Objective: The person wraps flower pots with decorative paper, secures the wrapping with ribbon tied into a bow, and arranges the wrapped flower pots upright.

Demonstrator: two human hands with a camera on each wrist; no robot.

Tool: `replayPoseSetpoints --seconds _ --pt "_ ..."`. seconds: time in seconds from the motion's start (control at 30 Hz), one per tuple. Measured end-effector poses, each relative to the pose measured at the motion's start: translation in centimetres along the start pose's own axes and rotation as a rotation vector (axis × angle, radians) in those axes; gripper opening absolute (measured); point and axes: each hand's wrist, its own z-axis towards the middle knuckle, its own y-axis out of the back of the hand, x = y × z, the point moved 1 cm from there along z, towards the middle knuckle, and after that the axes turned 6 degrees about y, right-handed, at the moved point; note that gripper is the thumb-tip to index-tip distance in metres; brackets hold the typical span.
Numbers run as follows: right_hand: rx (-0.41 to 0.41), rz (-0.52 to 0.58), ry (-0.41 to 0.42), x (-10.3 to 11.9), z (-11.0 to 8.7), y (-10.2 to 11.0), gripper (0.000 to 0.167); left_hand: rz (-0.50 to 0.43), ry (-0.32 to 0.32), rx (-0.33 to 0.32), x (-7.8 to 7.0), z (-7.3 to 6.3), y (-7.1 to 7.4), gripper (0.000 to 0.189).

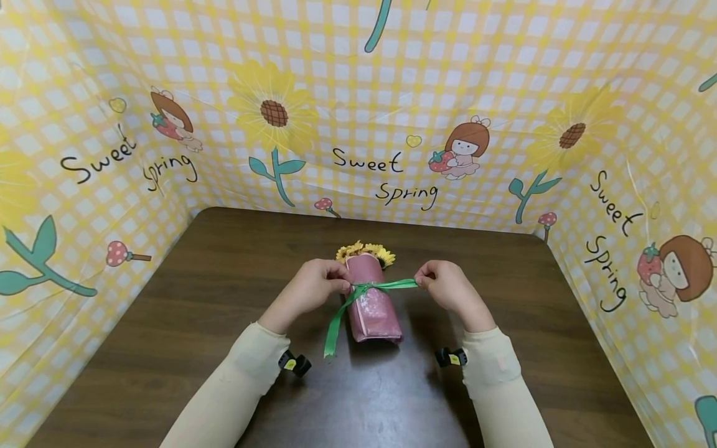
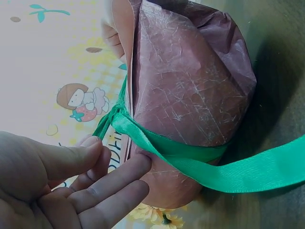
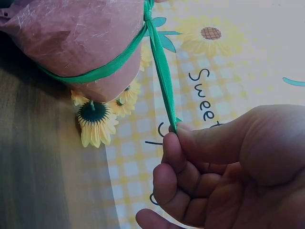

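A bouquet wrapped in pink paper [image 1: 374, 314] lies on the table, its yellow flowers [image 1: 358, 250] showing at the far end. Around its middle runs a green ribbon [image 1: 400, 284], knotted on top. My left hand [image 1: 313, 283] is at the bouquet's left side; in the left wrist view its thumb and index finger pinch a short piece of ribbon [image 2: 107, 121] by the knot. Off to the right, my right hand [image 1: 448, 286] pinches the ribbon's other part, drawn taut from the knot. One loose ribbon tail [image 1: 332, 333] hangs down at the left onto the table.
The dark wooden table [image 1: 168, 348] carries the bouquet. A yellow checked cloth [image 1: 358, 112] with printed flowers and figures stands as walls at the back and both sides. Each wrist wears a small black camera [image 1: 294, 363].
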Motion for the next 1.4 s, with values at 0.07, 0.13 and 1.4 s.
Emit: replayPoseSetpoints --seconds 0.07,0.13,1.4 --pt "-0.003 -0.002 -0.002 0.0 0.04 -0.01 0.014 0.004 0.0 -0.005 0.02 0.04 0.02 0.006" --pt "-0.003 -0.002 -0.004 -0.01 0.09 -0.04 0.014 0.003 0.002 -0.006 0.01 0.08 -0.01 0.005" --pt "0.048 0.071 0.121 0.42 0.01 -0.18 0.007 0.011 0.042 -0.029 -0.64 -0.18 -0.59 0.003"
